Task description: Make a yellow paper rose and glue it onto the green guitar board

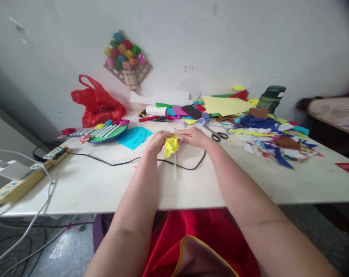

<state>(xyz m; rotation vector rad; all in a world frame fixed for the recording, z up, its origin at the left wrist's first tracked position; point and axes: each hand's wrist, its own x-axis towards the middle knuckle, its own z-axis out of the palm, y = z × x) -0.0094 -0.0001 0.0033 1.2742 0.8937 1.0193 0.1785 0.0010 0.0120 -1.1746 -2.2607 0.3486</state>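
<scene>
Flower [172, 144], yellow, caught between both hands, over the table [90, 188].

Head view, the only one. Left hand [159, 141]: fingers curled, gripping the flower from its left and far sides. Right hand [195, 137]: fingers bent, reaching leftward to the flower's far edge, with a pale piece [184, 139] partly under them. Clasped on that piece or merely steadying: cannot tell.

Stick [175, 169], whitish, running from below the flower toward the body, nearer than any fingertip. Joined to the flower or only passing behind: hidden. Cord [113, 164], black, also on the body side of the fingers, curving round toward the right wrist; far end out of sight.

Right of the right fingers, near: scissors [212, 132], untouched. Beyond the same fingers: phone [192, 112]. Well off to their right: scraps [287, 143], heaped. Left of the left fingers: blue paper [134, 137]; farther out that way, green board [115, 134].

Step in hand, by judgement: close work at the flower, probably pressing or fixing near its back. Next move seems to call for steady left fingers, a light right touch, petals uncrushed, cord unsnagged.
</scene>
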